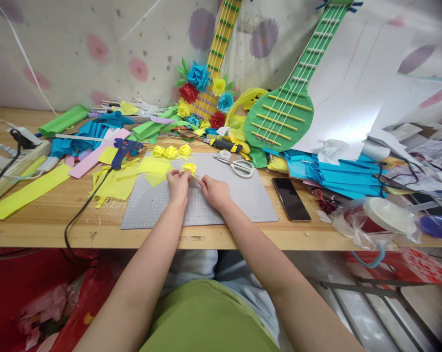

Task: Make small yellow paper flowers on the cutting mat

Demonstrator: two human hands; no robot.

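Note:
Over the grey cutting mat (239, 205), my left hand (178, 186) has its fingers closed at the base of a small yellow paper flower (189, 168). A thin stick (195, 177) runs from the flower to my right hand (214, 189), whose fingers pinch its other end. Three similar yellow paper flowers (170, 152) lie just beyond the mat's far edge. Yellow paper squares (155, 165) overlap the mat's left corner. White-handled scissors (242, 168) and a small roll of tape (225, 155) rest on the mat, beyond my right hand.
A blue glue gun (121, 152) with a black cord stands left of the mat. A phone (291, 199) lies to the right, near a plastic-wrapped tub (384, 217). Two paper lutes, one yellow (221, 44) and one green (279, 117), lean at the back among coloured paper.

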